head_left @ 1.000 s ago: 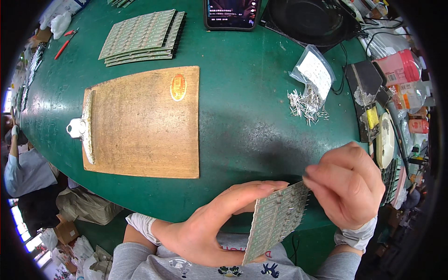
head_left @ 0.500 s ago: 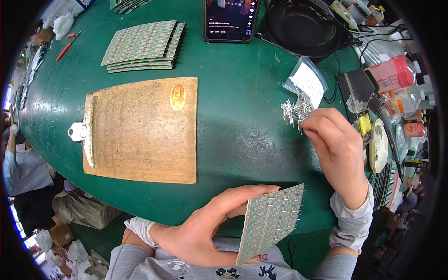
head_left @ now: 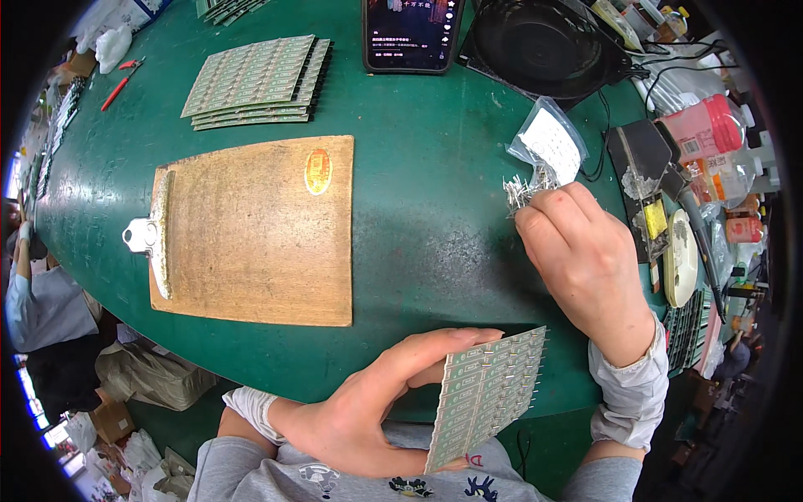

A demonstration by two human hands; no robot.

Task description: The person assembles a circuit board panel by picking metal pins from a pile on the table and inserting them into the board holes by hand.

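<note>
My left hand [head_left: 360, 418] grips a green circuit board panel [head_left: 485, 397] by its edges, tilted up at the front edge of the table. Thin metal pins stick out along the panel's right side. My right hand [head_left: 581, 263] is at a small heap of loose silvery pins [head_left: 520, 191], its fingers pinched together at the heap's near edge. Whatever lies between those fingertips is hidden. A clear plastic bag [head_left: 548, 142] with a white label lies just behind the heap, some pins at its mouth.
A wooden clipboard [head_left: 259, 234] lies left of centre on the green table [head_left: 418, 176]. Behind it are stacked circuit board panels [head_left: 251, 79], a phone [head_left: 408, 38] and a black pan [head_left: 539, 46]. Red-handled cutters [head_left: 117, 90] lie far left; a soldering iron [head_left: 701, 234] is at right.
My right hand has shifted slightly left, and now covers more of the pin heap. My left hand and the panel stay almost still.
</note>
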